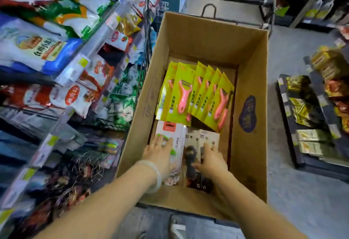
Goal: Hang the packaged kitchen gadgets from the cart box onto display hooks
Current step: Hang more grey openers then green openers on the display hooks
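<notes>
Both hands reach into the cardboard box (249, 80) on the cart. The left hand (160, 153) lies with fingers spread flat on a stack of white packages (170, 131) (green gadget showing). The right hand (211, 161) curls its fingers round dark-gadget packages (192, 155) just beside. Beyond them stand yellow peeler packages (181, 97). Left, shelves of bagged goods (47, 49).

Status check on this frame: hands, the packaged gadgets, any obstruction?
Left hand flat on white packs. Right hand on dark gadget packs, grip unclear. Yellow peeler packs untouched. Nothing blocking.
</notes>
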Demonstrator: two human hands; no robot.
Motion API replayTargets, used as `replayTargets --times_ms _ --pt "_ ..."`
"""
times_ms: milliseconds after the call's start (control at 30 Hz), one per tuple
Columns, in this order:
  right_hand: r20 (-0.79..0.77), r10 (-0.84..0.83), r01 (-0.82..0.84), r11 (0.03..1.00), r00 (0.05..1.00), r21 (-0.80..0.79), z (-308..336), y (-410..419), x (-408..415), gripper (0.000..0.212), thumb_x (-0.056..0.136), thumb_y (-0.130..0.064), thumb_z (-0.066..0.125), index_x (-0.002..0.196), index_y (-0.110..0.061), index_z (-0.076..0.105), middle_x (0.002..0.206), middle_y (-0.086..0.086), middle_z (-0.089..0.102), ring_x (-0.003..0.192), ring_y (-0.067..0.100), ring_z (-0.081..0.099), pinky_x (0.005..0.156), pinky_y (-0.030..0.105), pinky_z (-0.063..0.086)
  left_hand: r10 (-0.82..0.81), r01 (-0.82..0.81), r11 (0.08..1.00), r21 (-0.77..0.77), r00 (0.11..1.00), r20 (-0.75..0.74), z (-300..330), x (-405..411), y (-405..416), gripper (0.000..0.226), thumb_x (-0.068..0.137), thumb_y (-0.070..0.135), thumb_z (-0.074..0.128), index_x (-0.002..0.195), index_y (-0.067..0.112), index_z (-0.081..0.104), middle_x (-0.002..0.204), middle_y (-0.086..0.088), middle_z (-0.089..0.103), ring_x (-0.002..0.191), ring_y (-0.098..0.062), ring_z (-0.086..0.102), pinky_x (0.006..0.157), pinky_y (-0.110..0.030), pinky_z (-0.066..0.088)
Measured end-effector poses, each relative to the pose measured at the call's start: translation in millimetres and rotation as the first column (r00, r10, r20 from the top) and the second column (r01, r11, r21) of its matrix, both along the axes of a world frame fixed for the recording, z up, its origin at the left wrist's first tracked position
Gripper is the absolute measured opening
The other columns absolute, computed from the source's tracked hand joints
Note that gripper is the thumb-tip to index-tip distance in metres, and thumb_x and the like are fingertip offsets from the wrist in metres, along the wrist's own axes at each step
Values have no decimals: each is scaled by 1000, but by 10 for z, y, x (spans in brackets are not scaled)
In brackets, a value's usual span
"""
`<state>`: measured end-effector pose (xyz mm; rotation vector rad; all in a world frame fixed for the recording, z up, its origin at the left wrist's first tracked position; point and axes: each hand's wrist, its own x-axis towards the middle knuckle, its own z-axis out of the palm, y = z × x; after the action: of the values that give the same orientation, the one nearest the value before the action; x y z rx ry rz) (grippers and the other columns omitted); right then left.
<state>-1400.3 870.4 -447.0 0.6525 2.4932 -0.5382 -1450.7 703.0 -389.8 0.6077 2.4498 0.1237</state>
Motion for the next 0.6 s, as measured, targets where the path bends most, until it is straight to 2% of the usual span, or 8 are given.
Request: replayTargets --times_ms 67,167,333,467,600 --pt "-5 -64 64 998 998 11 -129 -14 -66 78 75 -48 71 133 -18 28 134 10 37 119 29 45 87 39 48 8 -8 1000 -3 1000 21 -88 -11 14 76 93 42 46 149 20 -1 158 -8 -9 146 -26 -6 118 -39 11" --pt "-46 -146 148 987 988 61 -265 -44 -136 73 70 -48 75 123 -16 36 128 9 39 116 27 46 86 39 49 13 -13 1000 -8 999 46 -162 -26 19 77 93 42 46 149 20 -2 157 -8 -10 146 -26 -6 118 -38 10" --pt "-68 -211 214 976 975 44 -424 -58 -155 61 75 -35 73 119 -17 37 133 13 29 117 33 41 89 42 45 42 -42 999 8 999 23 -207 -98 31 77 91 41 51 149 19 5 157 -10 -3 146 -25 -3 115 -36 17" --pt "-78 -251 252 968 965 12 -453 -103 -205 47 83 -24 63 121 -18 36 139 14 20 119 36 36 86 41 45 50 -50 999 21 998 31 -178 -140 54 77 91 41 50 149 20 4 157 -9 -2 146 -24 -3 116 -37 16" --pt "-71 -313 313 950 947 -14 -495 -150 -208 59 80 -29 68 126 -19 33 144 15 14 126 38 27 91 45 44 52 -54 998 38 998 35 -148 -126 48 75 91 40 51 148 20 7 157 -9 -1 145 -24 0 116 -36 17"
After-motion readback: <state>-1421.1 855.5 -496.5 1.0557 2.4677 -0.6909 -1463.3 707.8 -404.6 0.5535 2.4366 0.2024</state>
